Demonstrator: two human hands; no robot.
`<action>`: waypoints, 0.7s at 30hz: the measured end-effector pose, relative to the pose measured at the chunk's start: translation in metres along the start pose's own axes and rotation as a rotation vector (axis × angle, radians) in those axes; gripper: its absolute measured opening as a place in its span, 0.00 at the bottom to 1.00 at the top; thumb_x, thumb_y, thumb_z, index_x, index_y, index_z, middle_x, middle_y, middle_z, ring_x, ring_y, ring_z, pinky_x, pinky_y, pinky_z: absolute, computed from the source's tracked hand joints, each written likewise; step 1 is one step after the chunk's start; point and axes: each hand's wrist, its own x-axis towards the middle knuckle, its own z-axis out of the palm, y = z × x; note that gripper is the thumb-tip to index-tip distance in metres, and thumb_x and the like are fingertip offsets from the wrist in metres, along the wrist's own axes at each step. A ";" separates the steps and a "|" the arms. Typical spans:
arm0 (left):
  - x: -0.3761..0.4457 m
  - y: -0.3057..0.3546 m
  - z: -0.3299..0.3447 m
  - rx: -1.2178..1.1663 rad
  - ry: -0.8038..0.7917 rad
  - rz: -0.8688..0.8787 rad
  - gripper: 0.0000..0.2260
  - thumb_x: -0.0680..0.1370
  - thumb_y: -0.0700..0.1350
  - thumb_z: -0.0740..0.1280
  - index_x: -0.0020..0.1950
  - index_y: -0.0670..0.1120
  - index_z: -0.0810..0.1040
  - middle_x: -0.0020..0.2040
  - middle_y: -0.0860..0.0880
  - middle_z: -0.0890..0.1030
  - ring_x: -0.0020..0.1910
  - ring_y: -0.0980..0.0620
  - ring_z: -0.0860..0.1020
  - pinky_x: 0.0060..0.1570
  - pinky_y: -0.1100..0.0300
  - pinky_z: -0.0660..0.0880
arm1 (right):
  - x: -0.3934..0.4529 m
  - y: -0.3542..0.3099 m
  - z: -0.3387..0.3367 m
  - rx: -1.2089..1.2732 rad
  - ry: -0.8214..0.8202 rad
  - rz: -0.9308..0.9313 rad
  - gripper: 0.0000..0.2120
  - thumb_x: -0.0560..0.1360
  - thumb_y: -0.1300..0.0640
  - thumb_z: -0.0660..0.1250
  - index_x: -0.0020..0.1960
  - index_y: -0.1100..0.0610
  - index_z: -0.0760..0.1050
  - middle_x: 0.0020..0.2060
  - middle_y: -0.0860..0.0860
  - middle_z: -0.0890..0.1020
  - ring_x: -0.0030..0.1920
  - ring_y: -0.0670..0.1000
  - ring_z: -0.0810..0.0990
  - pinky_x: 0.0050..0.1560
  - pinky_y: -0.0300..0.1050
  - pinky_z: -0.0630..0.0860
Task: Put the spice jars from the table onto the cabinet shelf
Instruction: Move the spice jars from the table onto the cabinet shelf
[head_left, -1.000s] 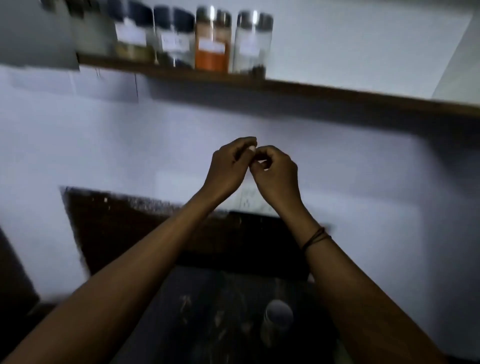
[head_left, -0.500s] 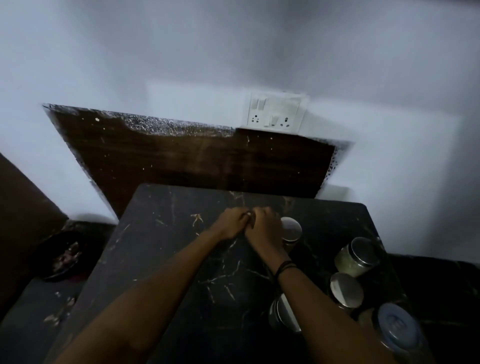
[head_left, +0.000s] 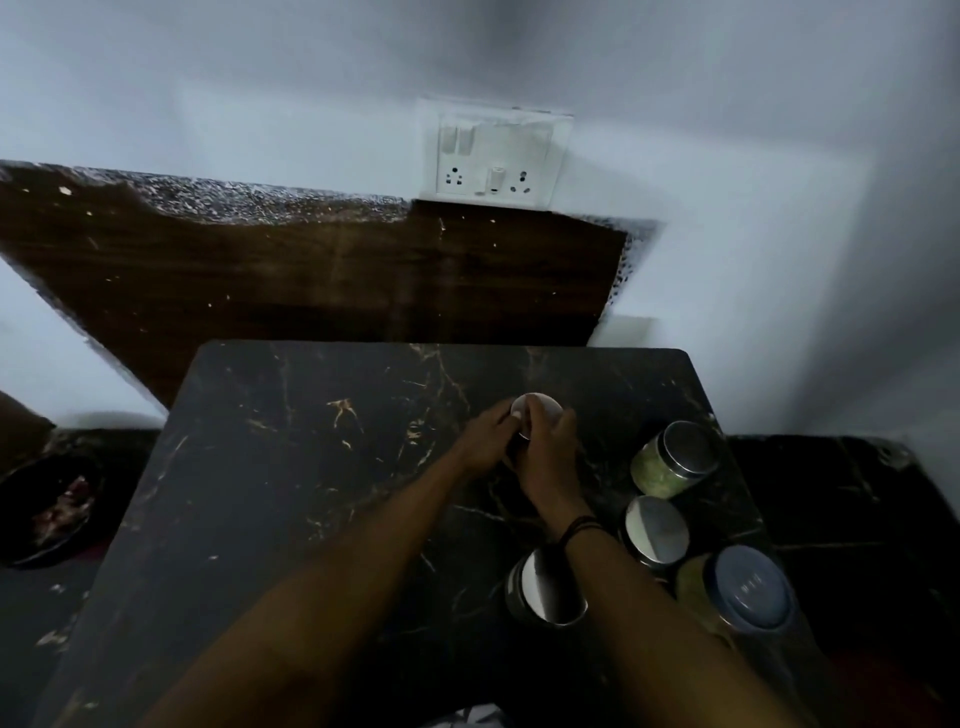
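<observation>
Five spice jars stand on the dark marbled tabletop (head_left: 291, 467). One with a pale round lid (head_left: 540, 410) is clasped between both hands. At the right edge are a steel-lidded jar of greenish spice (head_left: 672, 460), two steel-lidded jars (head_left: 655, 530) (head_left: 545, 590), and a blue-lidded jar (head_left: 748, 590).

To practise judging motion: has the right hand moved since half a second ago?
Yes. The right hand shifted right along the table, from beside the silver-lidded jar to gripping it.

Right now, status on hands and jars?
Left hand and right hand closed around silver-lidded jar on table. Four more jars right. Nothing blocking.
</observation>
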 end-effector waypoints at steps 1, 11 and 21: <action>-0.001 0.002 0.002 -0.025 0.009 -0.003 0.17 0.85 0.45 0.53 0.71 0.44 0.71 0.65 0.42 0.77 0.63 0.45 0.77 0.65 0.44 0.74 | -0.001 0.001 -0.002 0.016 0.010 0.001 0.22 0.76 0.56 0.66 0.68 0.51 0.67 0.61 0.61 0.68 0.57 0.63 0.73 0.53 0.49 0.73; -0.019 0.017 -0.012 -0.173 0.382 -0.036 0.17 0.85 0.48 0.56 0.55 0.37 0.78 0.51 0.38 0.80 0.50 0.41 0.78 0.52 0.47 0.76 | -0.006 -0.016 -0.033 0.473 0.089 -0.091 0.33 0.68 0.54 0.77 0.66 0.48 0.64 0.62 0.50 0.73 0.61 0.49 0.75 0.57 0.38 0.75; -0.064 0.039 -0.031 -0.613 0.108 -0.018 0.23 0.76 0.60 0.67 0.63 0.45 0.77 0.58 0.42 0.82 0.55 0.45 0.83 0.46 0.53 0.82 | -0.016 -0.035 -0.067 1.250 -0.224 0.141 0.20 0.73 0.51 0.63 0.62 0.58 0.73 0.55 0.60 0.81 0.50 0.58 0.82 0.43 0.52 0.81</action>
